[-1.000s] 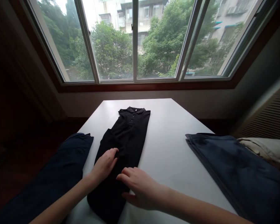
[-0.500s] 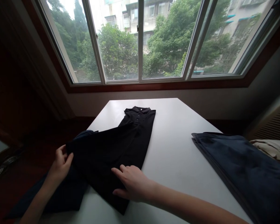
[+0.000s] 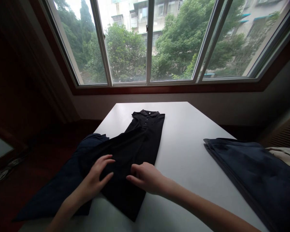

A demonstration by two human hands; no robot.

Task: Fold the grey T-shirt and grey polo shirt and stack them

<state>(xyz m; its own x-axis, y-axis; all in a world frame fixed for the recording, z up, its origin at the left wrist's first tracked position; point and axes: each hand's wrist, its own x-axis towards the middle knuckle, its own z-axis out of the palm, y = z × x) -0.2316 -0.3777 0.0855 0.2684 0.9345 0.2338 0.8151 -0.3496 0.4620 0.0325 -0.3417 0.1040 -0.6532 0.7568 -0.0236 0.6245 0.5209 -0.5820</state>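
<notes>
A black collared shirt (image 3: 145, 141) lies on the white table, its collar toward the window and its left part spread over dark blue cloth (image 3: 62, 183). Over the shirt's lower left part is my left hand (image 3: 99, 174), fingers apart with nothing held. My right hand (image 3: 145, 177) is at the shirt's lower right part, thumb and curled fingers close together; whether fabric is pinched between them is hidden.
The white table (image 3: 183, 141) reaches toward the window. Folded dark blue clothing (image 3: 251, 170) lies on its right side, with beige cloth (image 3: 285, 156) behind. Cables (image 3: 4, 172) rest on the floor at far left.
My left hand has let go of the shirt's left edge and moved right over the fabric. That edge has dropped onto the blue cloth. My right hand's fingers have curled in.
</notes>
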